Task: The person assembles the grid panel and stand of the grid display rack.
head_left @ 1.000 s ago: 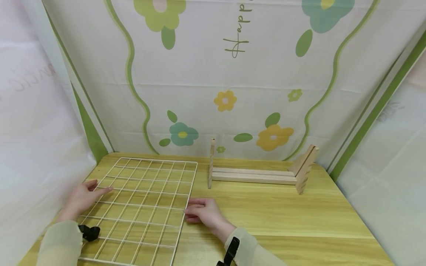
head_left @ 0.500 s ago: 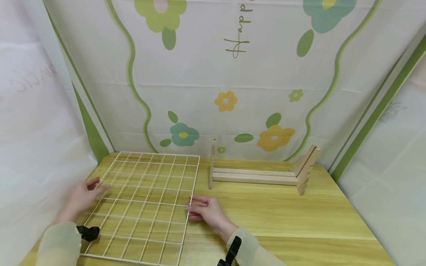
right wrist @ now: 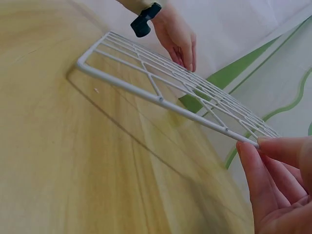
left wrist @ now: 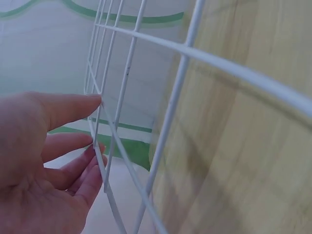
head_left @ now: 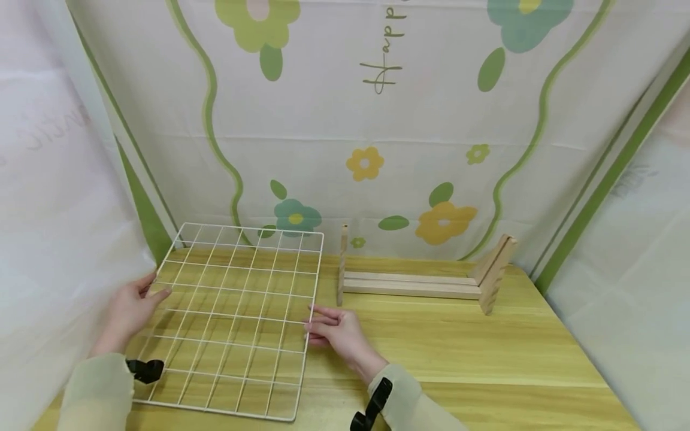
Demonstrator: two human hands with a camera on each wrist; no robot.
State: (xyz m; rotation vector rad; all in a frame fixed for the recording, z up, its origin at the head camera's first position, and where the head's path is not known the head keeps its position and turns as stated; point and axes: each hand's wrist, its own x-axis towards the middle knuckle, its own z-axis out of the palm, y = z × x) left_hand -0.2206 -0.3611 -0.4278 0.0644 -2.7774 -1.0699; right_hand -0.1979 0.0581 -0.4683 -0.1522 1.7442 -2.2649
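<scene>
Holding a white grid (head_left: 234,316) up off the tabletop (head_left: 485,359), over its left part, and casting a shadow on the wood below. Pinching the right edge wire in the right grip (head_left: 345,335), closed between thumb and fingertips. Holding the left edge in the left grip (head_left: 128,312), parted a little, with thumb against the wires and fingers curled at the edge. Held left of a wooden rack (head_left: 412,285), near but apart. Backed by a flowered cloth (head_left: 323,102). Dressed in pale sleeves (head_left: 99,383).
</scene>
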